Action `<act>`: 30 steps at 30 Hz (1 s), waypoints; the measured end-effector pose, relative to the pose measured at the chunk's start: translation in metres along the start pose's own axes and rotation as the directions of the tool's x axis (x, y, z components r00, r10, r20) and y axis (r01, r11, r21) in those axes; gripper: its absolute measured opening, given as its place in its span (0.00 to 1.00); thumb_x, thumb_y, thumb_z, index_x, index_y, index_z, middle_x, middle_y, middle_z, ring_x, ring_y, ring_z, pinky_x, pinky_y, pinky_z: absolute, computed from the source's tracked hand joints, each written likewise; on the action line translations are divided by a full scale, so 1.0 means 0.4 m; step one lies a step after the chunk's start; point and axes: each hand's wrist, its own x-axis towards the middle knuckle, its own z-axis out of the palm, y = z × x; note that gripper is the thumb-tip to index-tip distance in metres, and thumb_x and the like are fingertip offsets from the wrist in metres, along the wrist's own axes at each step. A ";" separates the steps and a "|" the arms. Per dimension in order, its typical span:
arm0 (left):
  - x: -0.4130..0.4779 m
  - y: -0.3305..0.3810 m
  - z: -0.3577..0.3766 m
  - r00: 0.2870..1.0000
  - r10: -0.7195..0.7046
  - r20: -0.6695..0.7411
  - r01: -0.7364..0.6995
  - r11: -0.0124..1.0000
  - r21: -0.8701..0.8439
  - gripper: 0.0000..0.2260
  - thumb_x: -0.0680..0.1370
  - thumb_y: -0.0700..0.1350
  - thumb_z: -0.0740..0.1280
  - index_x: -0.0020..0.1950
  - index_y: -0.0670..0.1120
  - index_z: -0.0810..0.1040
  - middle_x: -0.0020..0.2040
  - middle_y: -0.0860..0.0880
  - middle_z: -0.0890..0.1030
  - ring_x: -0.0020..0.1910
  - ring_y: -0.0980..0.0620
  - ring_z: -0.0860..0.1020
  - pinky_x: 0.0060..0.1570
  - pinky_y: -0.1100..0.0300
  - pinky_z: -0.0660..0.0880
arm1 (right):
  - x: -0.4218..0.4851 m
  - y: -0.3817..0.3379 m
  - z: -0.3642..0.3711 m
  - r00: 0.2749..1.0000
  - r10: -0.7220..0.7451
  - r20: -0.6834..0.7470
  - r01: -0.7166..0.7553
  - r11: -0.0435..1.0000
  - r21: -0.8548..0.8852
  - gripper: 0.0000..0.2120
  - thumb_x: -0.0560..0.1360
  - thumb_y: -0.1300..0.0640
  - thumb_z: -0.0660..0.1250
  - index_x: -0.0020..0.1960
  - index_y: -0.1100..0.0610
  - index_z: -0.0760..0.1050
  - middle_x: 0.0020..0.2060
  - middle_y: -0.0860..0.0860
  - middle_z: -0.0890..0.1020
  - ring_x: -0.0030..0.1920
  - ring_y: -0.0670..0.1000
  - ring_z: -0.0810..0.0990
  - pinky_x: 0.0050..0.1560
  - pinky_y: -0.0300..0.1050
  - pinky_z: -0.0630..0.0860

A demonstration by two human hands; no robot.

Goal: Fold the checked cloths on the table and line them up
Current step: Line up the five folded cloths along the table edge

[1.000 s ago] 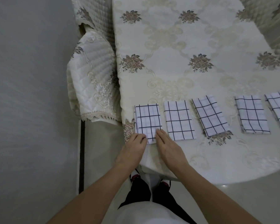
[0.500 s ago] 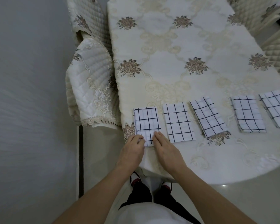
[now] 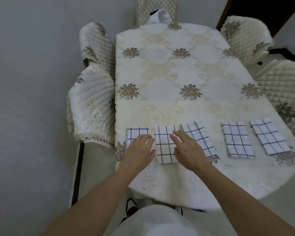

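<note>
Checked cloths, five, folded, in a row along the near edge of the table, running 9 to 3 o'clock. Leftmost cloth at the table's 9 o'clock corner, partly under the left hand, whose fingers are straight and flat on it. Second cloth just beside it; the right hand lies open over its 3 o'clock edge, fingers spread, not curled. Third cloth tilted, touching or nearly touching the second at its far corner; cannot tell which. Fourth cloth and fifth cloth sit apart toward 3 o'clock, the fifth tilted. Quilted chairs stand round the table.
</note>
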 end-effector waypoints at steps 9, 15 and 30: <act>0.015 0.159 0.027 0.994 -0.073 0.083 0.063 0.991 0.118 0.22 0.67 0.50 0.78 0.58 0.45 0.81 0.55 0.46 0.82 0.51 0.45 0.81 0.46 0.51 0.81 | -0.024 0.109 -0.040 0.990 -0.132 0.043 0.131 0.991 0.029 0.28 0.67 0.61 0.75 0.66 0.59 0.75 0.63 0.57 0.80 0.64 0.59 0.78 0.57 0.51 0.79; -0.028 0.192 0.106 0.966 -0.154 0.206 0.128 0.983 0.133 0.24 0.66 0.48 0.79 0.60 0.45 0.80 0.58 0.46 0.82 0.56 0.45 0.81 0.52 0.50 0.80 | -0.092 0.109 0.035 0.987 -0.108 0.120 0.101 0.993 0.059 0.27 0.64 0.59 0.76 0.62 0.57 0.77 0.57 0.53 0.81 0.57 0.56 0.81 0.35 0.48 0.82; -0.034 0.204 0.173 0.931 -0.250 0.267 0.249 0.968 0.036 0.20 0.78 0.35 0.65 0.70 0.42 0.73 0.74 0.43 0.69 0.74 0.41 0.65 0.68 0.48 0.71 | -0.147 0.114 0.124 0.987 -0.071 0.142 0.067 0.997 0.030 0.29 0.62 0.66 0.77 0.63 0.62 0.77 0.61 0.58 0.80 0.59 0.57 0.81 0.36 0.45 0.81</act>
